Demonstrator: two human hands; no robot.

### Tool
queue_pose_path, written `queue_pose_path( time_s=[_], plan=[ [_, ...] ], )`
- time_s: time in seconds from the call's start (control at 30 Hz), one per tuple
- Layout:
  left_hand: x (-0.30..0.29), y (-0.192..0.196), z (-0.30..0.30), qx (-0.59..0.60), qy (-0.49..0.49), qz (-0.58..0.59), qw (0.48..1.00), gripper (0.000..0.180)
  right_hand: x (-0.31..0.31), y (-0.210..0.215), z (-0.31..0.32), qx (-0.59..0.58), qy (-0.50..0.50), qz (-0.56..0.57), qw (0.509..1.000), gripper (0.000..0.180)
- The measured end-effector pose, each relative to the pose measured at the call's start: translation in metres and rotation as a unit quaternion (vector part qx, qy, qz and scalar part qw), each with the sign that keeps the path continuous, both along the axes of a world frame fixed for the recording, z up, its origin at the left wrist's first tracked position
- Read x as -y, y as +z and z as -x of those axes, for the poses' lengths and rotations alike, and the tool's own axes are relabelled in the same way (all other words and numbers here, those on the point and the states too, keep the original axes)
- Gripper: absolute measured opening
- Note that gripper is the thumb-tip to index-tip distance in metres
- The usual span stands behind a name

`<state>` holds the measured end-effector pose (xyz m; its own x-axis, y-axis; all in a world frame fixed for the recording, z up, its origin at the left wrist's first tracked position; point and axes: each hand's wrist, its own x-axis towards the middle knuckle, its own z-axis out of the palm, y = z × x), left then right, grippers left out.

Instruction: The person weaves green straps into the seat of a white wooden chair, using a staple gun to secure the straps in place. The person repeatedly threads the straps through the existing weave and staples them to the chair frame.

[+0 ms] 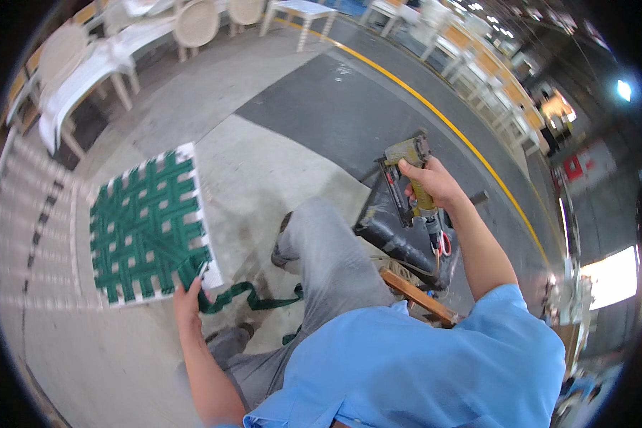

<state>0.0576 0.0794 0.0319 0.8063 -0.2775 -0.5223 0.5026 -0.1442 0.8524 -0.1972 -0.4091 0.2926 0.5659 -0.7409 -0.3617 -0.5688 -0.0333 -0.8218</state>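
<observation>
A seat panel woven from green webbing over a white frame lies at the left, on a pale chair with a slatted back. At its near right corner, my left hand is closed on a loose green webbing strap, whose tail trails across to my leg. My right hand is wrapped round the grip of an olive-coloured staple gun, held above a black covered stand. Scissors with red handles show below the gun.
A wooden bar and coiled hose lie near my right side. White chairs and frames stand along the far left, more chairs along the far right. A yellow line crosses the dark floor.
</observation>
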Motion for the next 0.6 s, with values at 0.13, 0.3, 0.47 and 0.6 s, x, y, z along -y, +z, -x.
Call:
queue_pose_path(
  time_s=[0.13, 0.3, 0.47, 0.6],
  plan=[
    [0.007, -0.015, 0.025, -0.062, 0.07, 0.031, 0.995, 0.033, 0.052, -0.062, 0.075, -0.024, -0.076, -0.084, 0.993, 0.048],
    [0.024, -0.007, 0.047, -0.144, 0.141, 0.06, 0.978, 0.048, 0.08, -0.153, 0.117, -0.001, -0.075, -0.251, 0.965, 0.049],
    [0.062, 0.012, 0.041, -0.215, 0.202, 0.092, 0.951, 0.05, 0.107, -0.186, 0.126, -0.019, -0.095, -0.282, 0.955, 0.053],
    [0.078, 0.025, 0.034, -0.211, 0.243, 0.157, 0.934, 0.043, 0.119, -0.176, 0.157, -0.15, -0.044, -0.047, 0.987, 0.039]
  ],
)
